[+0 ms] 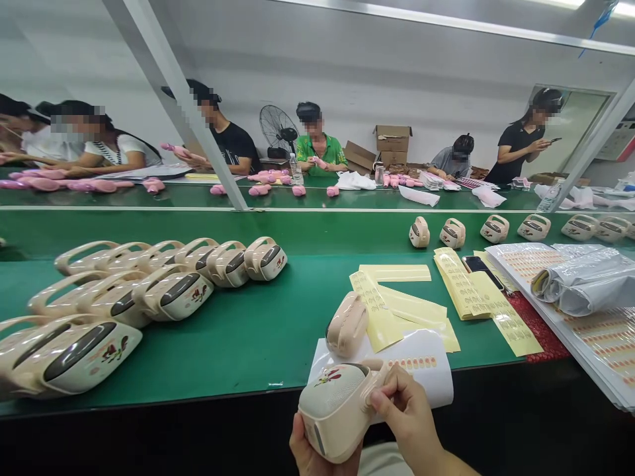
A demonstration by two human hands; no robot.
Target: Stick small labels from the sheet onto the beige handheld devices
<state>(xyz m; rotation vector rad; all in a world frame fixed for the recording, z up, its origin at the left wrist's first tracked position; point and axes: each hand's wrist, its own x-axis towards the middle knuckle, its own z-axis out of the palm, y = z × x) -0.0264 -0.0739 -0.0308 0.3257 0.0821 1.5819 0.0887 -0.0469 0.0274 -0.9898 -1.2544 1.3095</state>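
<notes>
The cream speaker point(337, 410) sits at the bottom centre of the frame, off the table edge and close to you, its grille face with a small red print turned up. Your left hand point(317, 457) cups it from below, fingers wrapped round its lower end. Your right hand point(409, 418) comes in from the right, with thumb and forefinger pressed together on the speaker's right edge; whether anything small lies between them you cannot tell. Just above, a second speaker point(347, 324) lies on a white sticker sheet point(426, 370) at the near edge of the green table point(258, 330). Yellow backing sheets point(397, 311) fan out beside it, and a dark phone point(479, 268) rests on more of them to the right. At the left of the frame, finished speakers point(149, 284) stand packed in rows. Across the upper right, a few more speakers point(452, 233) are spaced along the belt, and other people sit working along the far side.
</notes>
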